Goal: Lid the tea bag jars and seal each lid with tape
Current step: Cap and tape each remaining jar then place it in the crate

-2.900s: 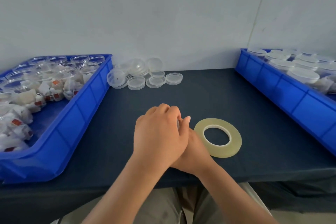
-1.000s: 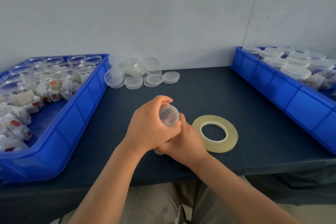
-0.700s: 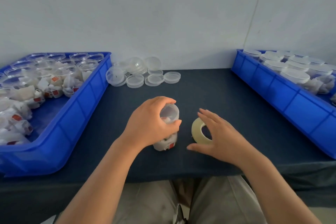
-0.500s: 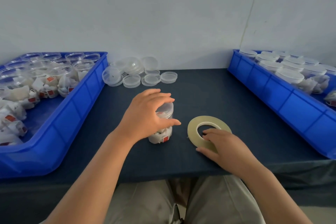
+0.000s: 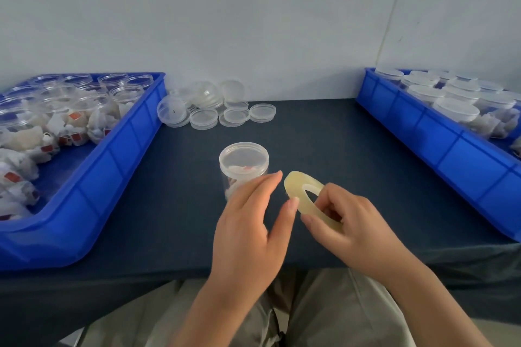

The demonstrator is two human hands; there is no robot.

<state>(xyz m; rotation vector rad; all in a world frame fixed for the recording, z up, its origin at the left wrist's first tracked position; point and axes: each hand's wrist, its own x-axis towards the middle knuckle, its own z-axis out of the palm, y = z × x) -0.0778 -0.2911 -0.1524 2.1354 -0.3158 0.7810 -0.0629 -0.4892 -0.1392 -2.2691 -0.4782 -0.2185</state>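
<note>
Tape roll [image 5: 310,200] had come up off the tabletop [image 5: 324,138] since half a second before, now pinched in right hand [image 5: 346,222]. Left hand [image 5: 248,222] had let go of the lidded jar [image 5: 244,169], fingers apart, thumb at the roll's edge. Jar stood frame centre, just above-left of both hands. Judged: lidding done, taping next.

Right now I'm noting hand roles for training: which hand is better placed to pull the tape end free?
Probably the left hand: it is open and empty, its thumb at the edge of the tape roll. The right hand already grips the roll. The lidded jar stands unheld.
</note>
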